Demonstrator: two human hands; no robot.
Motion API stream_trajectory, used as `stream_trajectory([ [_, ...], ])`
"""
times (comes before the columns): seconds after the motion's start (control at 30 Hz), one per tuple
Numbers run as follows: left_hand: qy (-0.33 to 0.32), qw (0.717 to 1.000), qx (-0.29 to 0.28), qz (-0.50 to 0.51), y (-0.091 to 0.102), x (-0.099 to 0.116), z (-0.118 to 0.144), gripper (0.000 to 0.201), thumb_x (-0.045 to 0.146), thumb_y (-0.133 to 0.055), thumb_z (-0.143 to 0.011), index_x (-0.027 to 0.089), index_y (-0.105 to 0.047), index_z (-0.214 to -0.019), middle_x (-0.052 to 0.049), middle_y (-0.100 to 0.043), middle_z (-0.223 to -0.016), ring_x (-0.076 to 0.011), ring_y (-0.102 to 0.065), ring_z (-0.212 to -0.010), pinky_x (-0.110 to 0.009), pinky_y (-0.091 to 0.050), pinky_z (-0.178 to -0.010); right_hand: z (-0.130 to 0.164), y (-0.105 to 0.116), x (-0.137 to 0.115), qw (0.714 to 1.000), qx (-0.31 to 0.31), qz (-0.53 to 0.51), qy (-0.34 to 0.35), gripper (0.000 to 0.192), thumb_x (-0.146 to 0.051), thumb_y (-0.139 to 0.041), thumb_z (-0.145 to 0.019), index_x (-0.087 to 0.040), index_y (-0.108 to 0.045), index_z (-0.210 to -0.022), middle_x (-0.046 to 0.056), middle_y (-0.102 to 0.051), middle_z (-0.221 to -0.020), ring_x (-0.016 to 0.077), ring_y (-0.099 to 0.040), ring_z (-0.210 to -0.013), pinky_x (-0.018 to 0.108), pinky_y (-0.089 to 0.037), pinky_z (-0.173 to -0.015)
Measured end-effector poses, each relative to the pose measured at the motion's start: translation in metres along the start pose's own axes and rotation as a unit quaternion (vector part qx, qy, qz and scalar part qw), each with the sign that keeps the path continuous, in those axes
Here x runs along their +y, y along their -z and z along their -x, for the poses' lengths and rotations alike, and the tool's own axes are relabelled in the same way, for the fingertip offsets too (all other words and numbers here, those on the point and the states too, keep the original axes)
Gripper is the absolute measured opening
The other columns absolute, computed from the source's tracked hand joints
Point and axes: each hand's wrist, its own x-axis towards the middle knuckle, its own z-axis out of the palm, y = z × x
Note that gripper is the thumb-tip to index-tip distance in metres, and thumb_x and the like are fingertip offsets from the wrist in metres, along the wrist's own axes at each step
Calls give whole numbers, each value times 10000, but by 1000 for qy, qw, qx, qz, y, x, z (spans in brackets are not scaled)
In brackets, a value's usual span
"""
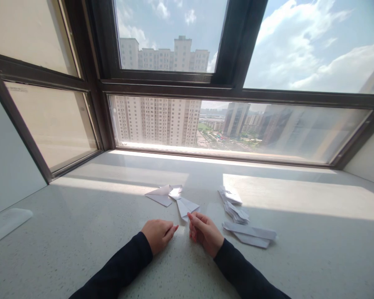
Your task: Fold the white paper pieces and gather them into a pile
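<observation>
- Person faces a window (237, 124) with a dark frame; tall buildings and cloudy sky show outside.
- Both arms, in dark sleeves, rest on a pale speckled counter (81, 232) below the window.
- Right hand (205, 234): grip narrow, fingertips pinching the near tip of a folded white paper (187, 206) that lies on the counter just beyond the hand.
- Left hand (158, 234): fingers curled loosely, tips pointing toward the right hand, close beside it but apart. It holds nothing that I can see; it sits just left of the folded paper's near tip.
- A second folded paper piece (163, 194) lies just beyond and left of the held one; whether the two touch, cannot tell.
- Right of the held paper, a row of paper stacks (237, 209), running from nearer the window down to a spot just right of the right hand.
- Sunlight falls in bands across the counter; the hands are in shade.
- Far left of the held paper, a pale flat object (6, 222) at the counter's edge; unclear what.
</observation>
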Motion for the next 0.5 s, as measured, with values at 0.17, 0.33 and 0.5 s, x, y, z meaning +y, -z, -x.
stream_trajectory([
  [0.17,-6,1000,-5,-10,0,-1,0,450,400,-160,-822,192,-518,-645,-21,-595,-633,-149,-547,-595,-215,-309,-474,0,2,2,1000,-5,-11,4,361,-436,-604,-589,-166,-381,-498,-88,-397,-347,23,-348,-292,145,-268,-310],
  [0.33,-9,1000,-3,-18,0,-1,0,452,395,-151,-825,193,-514,-646,-21,-600,-640,-151,-551,-602,-215,-308,-472,-1,2,2,1000,-15,-17,6,354,-433,-601,-596,-166,-388,-500,-92,-393,-339,22,-336,-283,163,-320,-339],
  [0.5,-9,1000,-4,-19,-1,-1,0,454,395,-148,-826,198,-518,-650,-17,-602,-644,-148,-549,-603,-214,-312,-479,-1,2,2,1000,-17,-15,9,359,-433,-601,-595,-164,-386,-494,-92,-404,-347,22,-359,-297,189,-380,-418],
])
